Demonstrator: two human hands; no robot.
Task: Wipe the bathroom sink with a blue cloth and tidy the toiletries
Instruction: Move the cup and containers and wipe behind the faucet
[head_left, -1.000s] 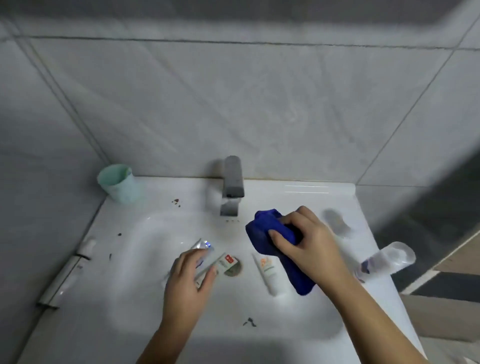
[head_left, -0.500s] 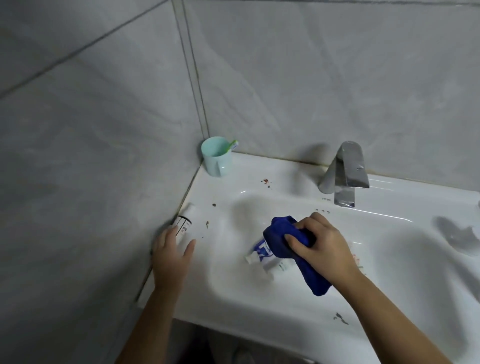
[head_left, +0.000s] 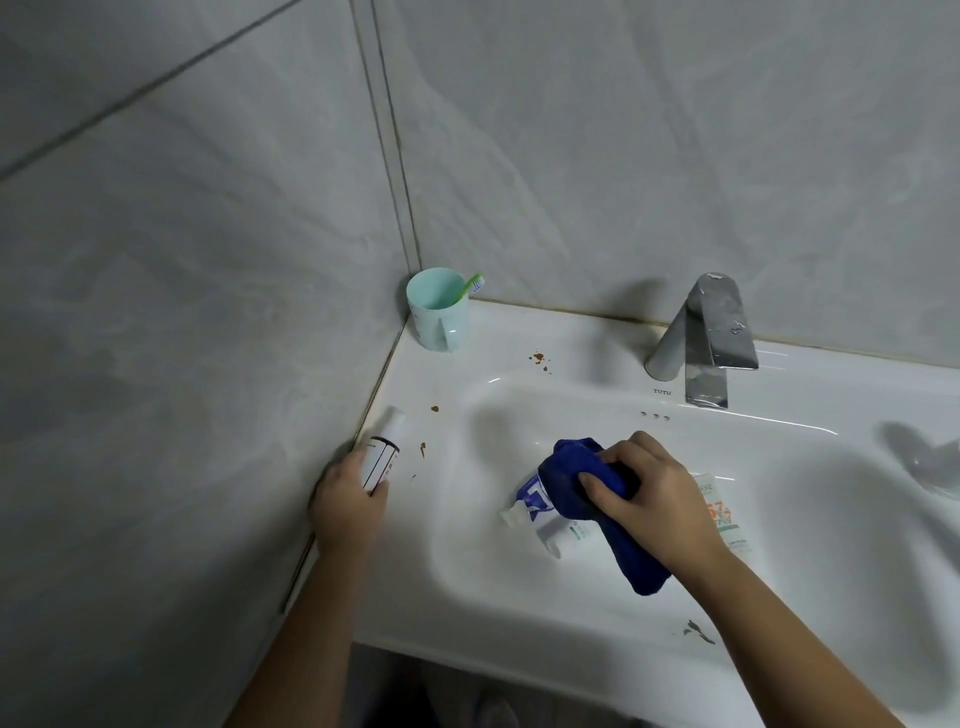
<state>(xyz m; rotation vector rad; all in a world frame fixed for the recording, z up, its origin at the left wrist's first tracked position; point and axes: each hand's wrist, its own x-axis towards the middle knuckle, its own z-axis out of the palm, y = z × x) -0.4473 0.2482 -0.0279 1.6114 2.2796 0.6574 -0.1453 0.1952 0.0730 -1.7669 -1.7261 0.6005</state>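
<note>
My right hand (head_left: 657, 496) grips a bunched blue cloth (head_left: 587, 493) inside the white sink (head_left: 519, 587), its tail hanging toward the front. Under the cloth lies a blue-and-white tube (head_left: 540, 512), and a second white tube (head_left: 722, 514) shows partly behind my wrist. On the sink's left ledge by the wall, my left hand (head_left: 348, 499) holds the lower end of a white bottle (head_left: 383, 447) with a dark label band. Brown stains (head_left: 540, 359) dot the ledge.
A mint cup (head_left: 439, 312) with a green toothbrush (head_left: 474, 285) stands in the back left corner. The chrome faucet (head_left: 701, 343) rises at the back. Tiled walls close in the left and rear. A dark smear (head_left: 698, 631) marks the front rim.
My left hand left the tubes in the basin, reached the left ledge and closed round the white bottle. The view swung left. My right hand kept the cloth.
</note>
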